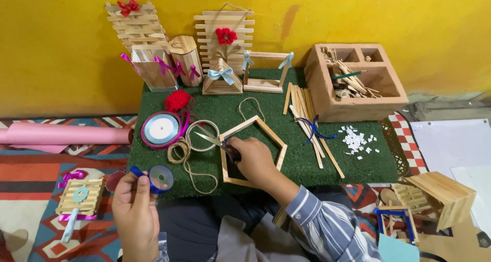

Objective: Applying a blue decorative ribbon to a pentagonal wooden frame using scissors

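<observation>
Left hand [135,208], below the near-left corner of the green turf mat [358,165]: fingers pinched on one small spool of dark blue ribbon [159,178], a loose blue end held at the thumb. The spool sits just off the mat's near edge.

Right hand [254,162], near edge of mat, centre: closed on one pair of metal scissors [217,140], blades parted and pointing left; the handles are mostly hidden in the fist. The hand rests over one pentagon frame of wooden sticks [253,150].

Left side of mat: one large spool of pale ribbon with a pink rim [161,130], one grey ring-shaped roll [201,135], one coil of jute twine [185,157], one ball of red yarn [177,101].

Right of the frame: one loose bundle of plain wooden sticks [306,119], count unclear, perhaps ten; one scatter of small white paper bits [358,140].

Far right corner: one brown compartment box [353,80], three compartments.

Far edge: six finished stick crafts [222,78] along the yellow wall.

Off the mat, left: one pink paper roll [64,135].
</observation>
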